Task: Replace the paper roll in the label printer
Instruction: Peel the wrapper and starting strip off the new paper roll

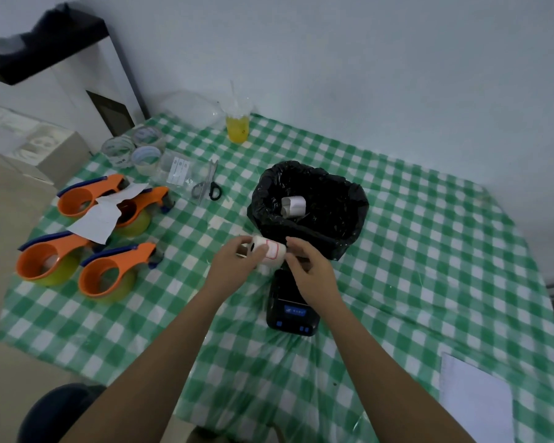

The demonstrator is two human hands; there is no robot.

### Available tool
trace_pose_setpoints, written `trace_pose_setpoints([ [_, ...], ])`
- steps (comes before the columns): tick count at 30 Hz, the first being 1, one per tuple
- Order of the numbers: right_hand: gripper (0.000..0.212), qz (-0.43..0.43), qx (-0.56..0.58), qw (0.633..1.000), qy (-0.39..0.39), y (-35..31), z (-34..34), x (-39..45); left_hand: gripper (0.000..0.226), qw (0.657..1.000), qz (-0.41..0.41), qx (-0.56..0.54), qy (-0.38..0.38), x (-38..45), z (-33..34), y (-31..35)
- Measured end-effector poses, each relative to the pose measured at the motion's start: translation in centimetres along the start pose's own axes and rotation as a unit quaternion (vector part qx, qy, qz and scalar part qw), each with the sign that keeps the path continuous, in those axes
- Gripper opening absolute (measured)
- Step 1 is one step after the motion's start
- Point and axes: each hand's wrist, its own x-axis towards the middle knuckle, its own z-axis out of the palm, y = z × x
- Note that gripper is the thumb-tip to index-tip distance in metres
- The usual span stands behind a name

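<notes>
White paper roll (red-marked) held between both hands

No legible text (label printer screen too blurred)

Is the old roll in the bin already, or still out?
In. A used roll lies inside the black-bagged bin.

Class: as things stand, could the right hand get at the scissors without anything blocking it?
Probably yes: the right hand only pinches the roll, and bare cloth lies between it and the scissors.
</notes>
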Motion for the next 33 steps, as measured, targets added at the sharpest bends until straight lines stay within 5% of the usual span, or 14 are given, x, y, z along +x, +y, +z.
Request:
trace_pose_setpoints([
  [6, 0.026, 0.001, 0.151, 0.988, -0.021, -2.4, -1.2, -0.7, 0.025, 0.991, 0.013, -0.117, -0.066, -1.1, 0.3, 3.2],
  [17, 0.021, 0.027, 0.278, 0.957, 0.077, -4.8, -2.2, -2.3, 0.015, 0.978, 0.069, -0.163, -0.107, -3.3, 0.6, 6.1],
  [25, 0.022, -0.063, 0.055, 0.987, 0.137, -6.3, -3.3, -3.6, 0.035, 0.956, 0.037, -0.268, -0.118, -4.4, 0.4, 7.7],
  [30, 0.009, -0.215, -0.055, 0.953, 0.205, -7.2, -3.9, -4.3, 0.031, 0.953, 0.061, -0.275, -0.112, -5.4, 0.5, 8.4],
  [33, 0.019, -0.263, -0.117, 0.935, 0.210, -7.1, -3.5, -4.7, 0.028, 0.947, 0.070, -0.291, -0.112, -6.1, 0.5, 8.9],
])
